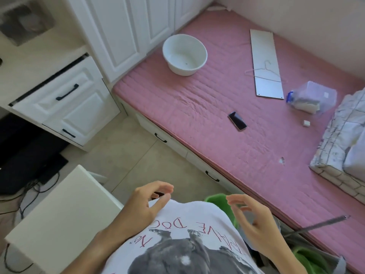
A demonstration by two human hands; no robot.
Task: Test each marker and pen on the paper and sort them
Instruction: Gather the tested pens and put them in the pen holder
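No markers, no pens, no paper anywhere in my head view — that was the story here. My left hand (pixel 147 204) hung in front of the white printed T-shirt (pixel 177 234), fingers loosely curled, gripping nothing; a small dark shape showed just past its fingertips, too blurred for me to call it a pen. My right hand (pixel 252 220) hovered alongside, fingers relaxed and apart, also holding nothing.

So which way did the task's things lie? I could not tell from this. I judged the likeliest spots were the white desk (pixel 65 210) by my left hand, of which only a bare part showed, or somewhere out of view. On the pink quilted mattress (pixel 217 99) ahead lay a white round plastic basin (pixel 184 55), a black smartphone (pixel 237 121), a long pale flat panel (pixel 265 64) and a clear plastic container (pixel 314 97), all well apart from both hands. If the desk held the pens, my left hand sat nearer. Long axis of any pen: unknown.
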